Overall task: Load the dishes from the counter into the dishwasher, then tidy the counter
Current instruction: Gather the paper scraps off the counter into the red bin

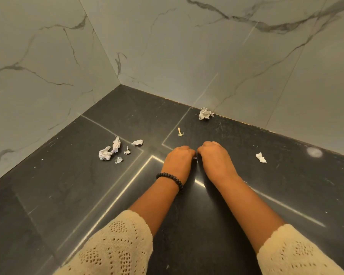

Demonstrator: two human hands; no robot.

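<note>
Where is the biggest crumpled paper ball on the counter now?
In the head view, the crumpled paper ball lies far back on the dark counter, against the marble wall, beyond the right hand.

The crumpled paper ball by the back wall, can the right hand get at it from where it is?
Probably yes: bare counter lies between the right hand and the paper ball, nothing blocking, though its fingers are curled, seemingly on a small scrap.

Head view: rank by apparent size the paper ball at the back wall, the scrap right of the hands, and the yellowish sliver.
1. Paper ball at the back wall
2. Scrap right of the hands
3. Yellowish sliver
The ball lies farthest, so its lead is likely real.
</note>
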